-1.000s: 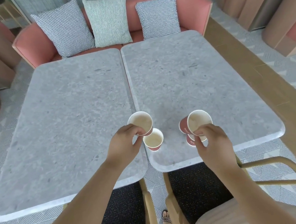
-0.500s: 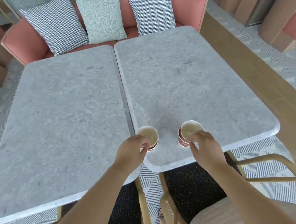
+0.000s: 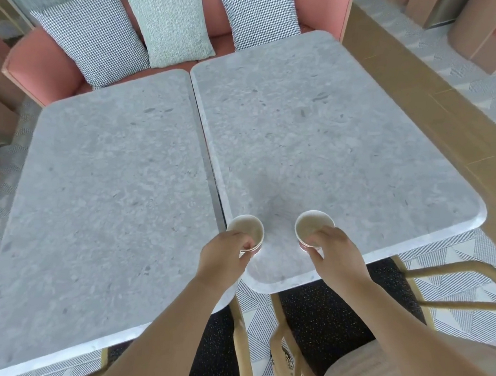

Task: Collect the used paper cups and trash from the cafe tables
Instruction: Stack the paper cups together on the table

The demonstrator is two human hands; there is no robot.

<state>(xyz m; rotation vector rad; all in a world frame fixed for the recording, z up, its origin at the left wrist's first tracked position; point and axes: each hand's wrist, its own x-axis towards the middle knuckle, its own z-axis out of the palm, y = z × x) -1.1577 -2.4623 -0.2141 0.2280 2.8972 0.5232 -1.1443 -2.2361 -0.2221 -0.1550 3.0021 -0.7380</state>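
1. Low in the frame, wooden chairs point(image 3: 465, 287) stand under the counter edge.
2. The left hand point(image 3: 221, 258) pinches the rim of a stacked paper cup point(image 3: 248, 227) at centre.
3. The right hand point(image 3: 335, 250) grips a second stacked cup point(image 3: 311, 223) just beside, both on the right counter point(image 3: 324, 123).
4. A pink sofa point(image 3: 41, 67) with three cushions point(image 3: 170, 23) fills the top.

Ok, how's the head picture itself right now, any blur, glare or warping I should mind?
Head view: wide-angle bend bows the right table edge; soft overall, no glare; light even, faint shadow beyond the cups; left hand and right hand readable, red cup walls mostly hidden.
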